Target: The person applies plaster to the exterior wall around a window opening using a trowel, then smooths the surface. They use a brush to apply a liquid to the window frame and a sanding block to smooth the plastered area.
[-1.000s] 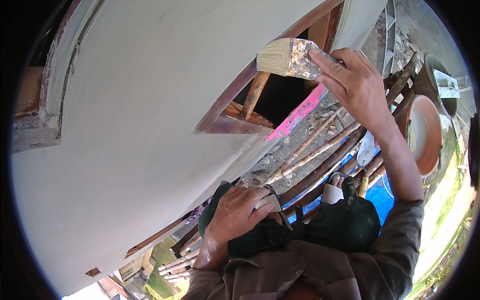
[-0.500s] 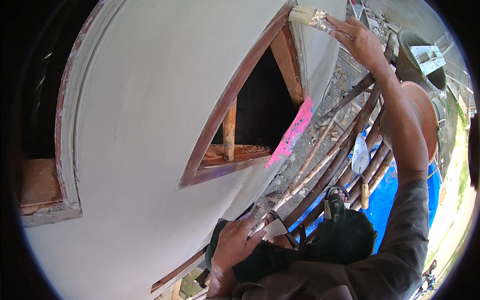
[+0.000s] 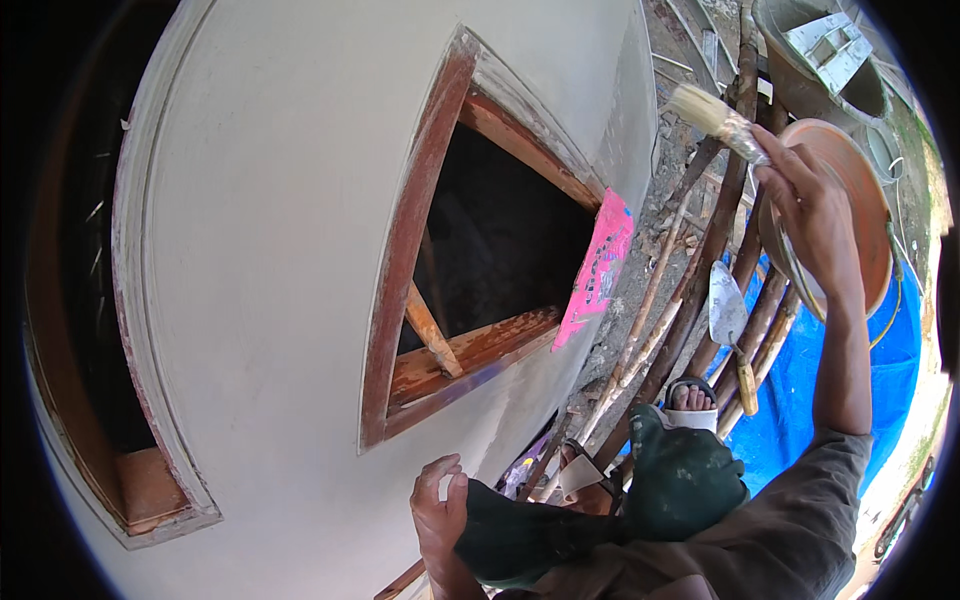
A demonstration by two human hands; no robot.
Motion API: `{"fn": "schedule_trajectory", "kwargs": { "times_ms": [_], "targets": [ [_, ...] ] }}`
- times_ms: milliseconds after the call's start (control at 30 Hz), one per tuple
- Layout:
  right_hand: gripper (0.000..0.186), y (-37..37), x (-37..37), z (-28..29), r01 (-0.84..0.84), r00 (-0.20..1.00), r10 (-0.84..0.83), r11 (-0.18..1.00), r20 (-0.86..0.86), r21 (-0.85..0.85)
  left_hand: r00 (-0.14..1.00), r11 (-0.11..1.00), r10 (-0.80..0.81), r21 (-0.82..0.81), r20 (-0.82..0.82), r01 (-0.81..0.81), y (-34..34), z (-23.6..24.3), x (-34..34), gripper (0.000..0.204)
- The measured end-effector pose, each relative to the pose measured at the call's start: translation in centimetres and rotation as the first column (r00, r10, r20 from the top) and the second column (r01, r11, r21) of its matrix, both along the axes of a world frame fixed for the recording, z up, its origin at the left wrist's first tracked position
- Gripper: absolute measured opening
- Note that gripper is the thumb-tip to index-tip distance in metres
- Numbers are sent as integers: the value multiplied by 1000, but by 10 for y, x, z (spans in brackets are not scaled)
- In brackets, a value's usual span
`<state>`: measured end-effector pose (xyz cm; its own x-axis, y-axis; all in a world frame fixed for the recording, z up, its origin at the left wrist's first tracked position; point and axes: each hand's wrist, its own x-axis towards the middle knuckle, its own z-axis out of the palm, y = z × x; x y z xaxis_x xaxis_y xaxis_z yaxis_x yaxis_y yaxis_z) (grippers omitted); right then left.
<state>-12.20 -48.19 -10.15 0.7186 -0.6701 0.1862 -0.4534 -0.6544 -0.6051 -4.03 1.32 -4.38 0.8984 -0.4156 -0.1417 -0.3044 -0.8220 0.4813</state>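
My right hand (image 3: 805, 205) grips a paintbrush (image 3: 705, 110), its pale bristles pointing up-left, over a round orange container (image 3: 855, 180). My left hand (image 3: 440, 510) is at the lower centre in front of the white wall (image 3: 260, 280), fingers loosely curved and apart, apparently empty. In the wall is an angular opening with a worn wooden frame (image 3: 415, 240), a dark interior and a loose-looking inner slat (image 3: 430, 330). A torn pink sheet (image 3: 590, 270) sits at the frame's right corner.
Wooden poles (image 3: 690, 300) run below me at the right, with a trowel (image 3: 726, 310) among them, blue tarp (image 3: 860, 390) and rubble beside. A dark bucket (image 3: 800, 80) with a pale plastering tool (image 3: 830, 50) stands upper right. My sandalled feet (image 3: 690, 398) show beneath. Another framed opening (image 3: 150, 480) is at the left.
The brush has left the frame's upper edge and moved right and down toward the orange container. My left hand has shifted lower in the picture. The view has shifted, showing more of the left opening.
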Motion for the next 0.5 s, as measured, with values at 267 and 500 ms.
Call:
{"fn": "schedule_trajectory", "kwargs": {
  "times_ms": [267, 500],
  "targets": [
    [29, -152, -199, -155, 143, 730, -232, 972, -643, -188, 976, 977, -197, 70, -92, 204, -42, -14, 17, 22],
    [33, -93, -168, -84, 166, 906, -177, 984, -385, -61, 981, 980, -152, 110, -124, 166, -37, -20, 18, 26]
  ]
}}
